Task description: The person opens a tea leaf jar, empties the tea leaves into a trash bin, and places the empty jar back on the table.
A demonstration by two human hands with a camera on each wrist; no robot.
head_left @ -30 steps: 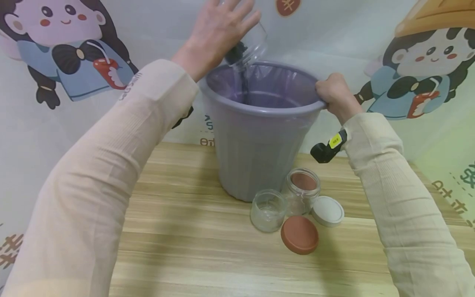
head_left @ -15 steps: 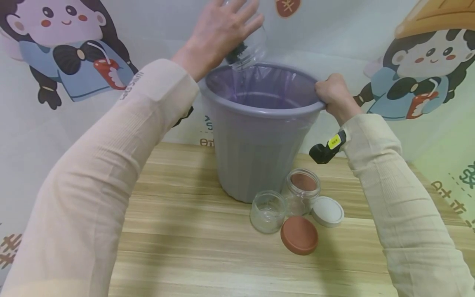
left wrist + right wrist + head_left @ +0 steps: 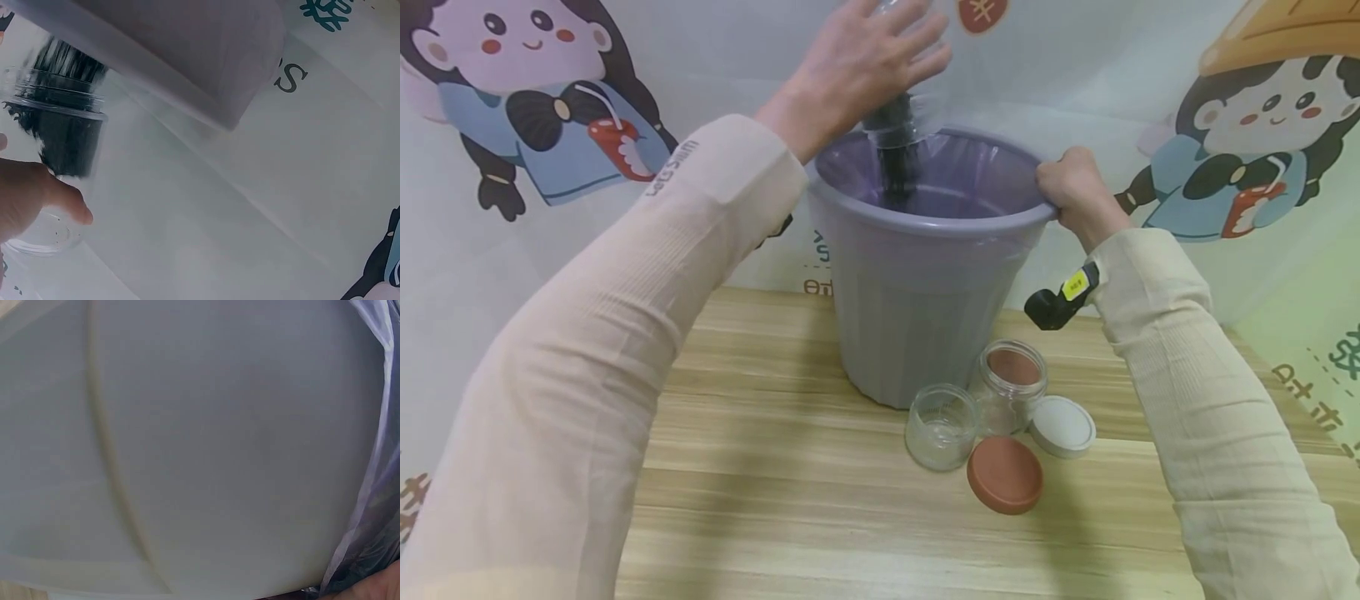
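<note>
My left hand (image 3: 865, 67) grips a clear jar (image 3: 69, 144) above a grey trash bin (image 3: 917, 308). The jar is tipped mouth-down, and loose black material (image 3: 897, 171) streams from it past the rim into the bin. In the left wrist view, more of the black stuff fills the part of the jar near its mouth, and a thumb (image 3: 72, 201) lies along its side. With my right hand (image 3: 1078, 187) I hold the right side of the bin's rim, fingers curled over it. A thin purple liner (image 3: 992, 167) covers the bin's inside.
In front of the bin stand a short glass jar (image 3: 942, 437) and a taller jar (image 3: 1000, 412) showing reddish-brown through its mouth. A white lid (image 3: 1063, 427) and a reddish-brown lid (image 3: 1006, 475) lie beside them on the wooden table (image 3: 820, 517). A printed cloth (image 3: 737, 50) hangs behind.
The left hand has tipped the jar further over and shifted slightly right. The black stream, thinner half a second ago, is now thick. The right hand keeps its place on the rim.
</note>
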